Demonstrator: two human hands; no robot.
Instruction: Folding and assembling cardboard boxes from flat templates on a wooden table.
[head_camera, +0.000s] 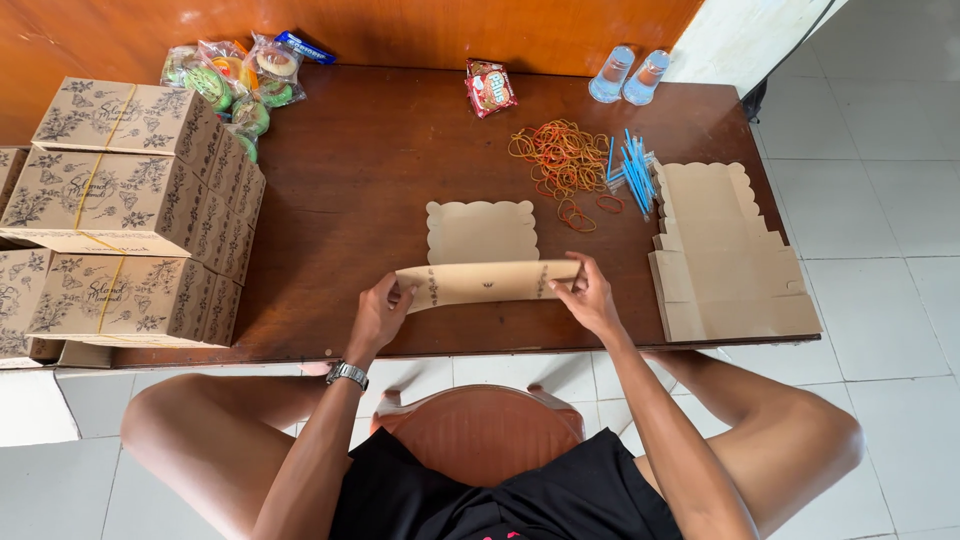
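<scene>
The person sits at a dark wooden table (400, 170) with a flat cardboard box blank (485, 262) lying near the front edge, its scalloped flap pointing to the far side; the left hand (380, 315) pinches the left end of the printed panel between thumb and fingers, and the right hand (590, 297) grips the right end the same way, both closed on the card and lifting that panel up from the table; how firmly the fingertips press is hard to tell from above. This blank seems only at its first fold, with no walls standing yet. To the left, a stack of finished boxes (120, 210) stands tied with yellow bands, so a fair share looks done; to the right, a pile of flat blanks (725, 260) lies unfolded, so much appears left. Farther off lie loose rubber bands (560, 155), blue straws (632, 170), two plastic water cups (628, 75), a red snack packet (489, 88) and wrapped snacks (235, 85) at the far left.
</scene>
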